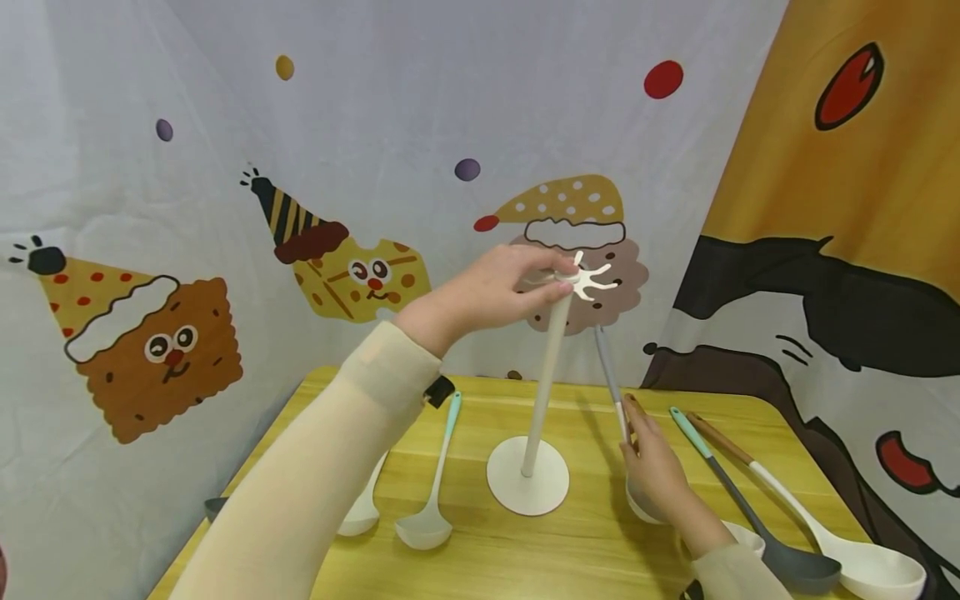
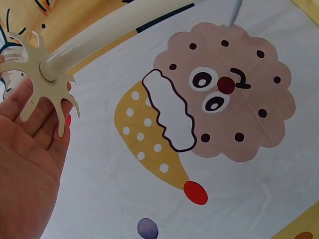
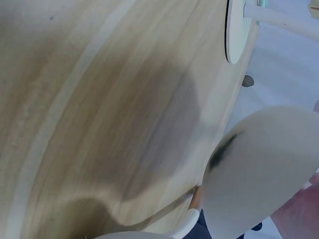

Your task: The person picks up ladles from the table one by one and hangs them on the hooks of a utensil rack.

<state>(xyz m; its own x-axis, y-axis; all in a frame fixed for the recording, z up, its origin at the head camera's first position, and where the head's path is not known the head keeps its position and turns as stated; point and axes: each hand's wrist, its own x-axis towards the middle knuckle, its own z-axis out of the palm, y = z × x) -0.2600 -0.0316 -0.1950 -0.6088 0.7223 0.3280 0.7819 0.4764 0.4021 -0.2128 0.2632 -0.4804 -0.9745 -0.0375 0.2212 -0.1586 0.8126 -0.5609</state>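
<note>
While the left hand [image 1: 498,287] steadies the top of the white stand [image 1: 542,392], fingers laid lightly against its slotted hanger disc [image 1: 588,281] rather than clenched, the right hand [image 1: 656,471] below it curls round a grey-handled ladle [image 1: 611,383], its handle tilted up toward the disc and its bowl low by the palm. Beyond the right hand lie a dark ladle [image 1: 757,521] and a white spoon [image 1: 825,533] on the tabletop [image 1: 585,550]; under the left forearm lie two pale ladles [image 1: 431,500]. From the left wrist, the palm [image 2: 27,149] cups the disc [image 2: 45,84] from beneath, fingers nearly straight, with a grey tip [image 2: 234,12] showing above. From the right wrist, the ladle's pale bowl [image 3: 259,169] sits against the fingers [image 3: 299,211], just off the tabletop [image 3: 99,99], with the stand's base [image 3: 234,30] farther off. This looks like the hanging step; next, the handle end likely needs guiding into a slot while the stand is held firm.
</note>
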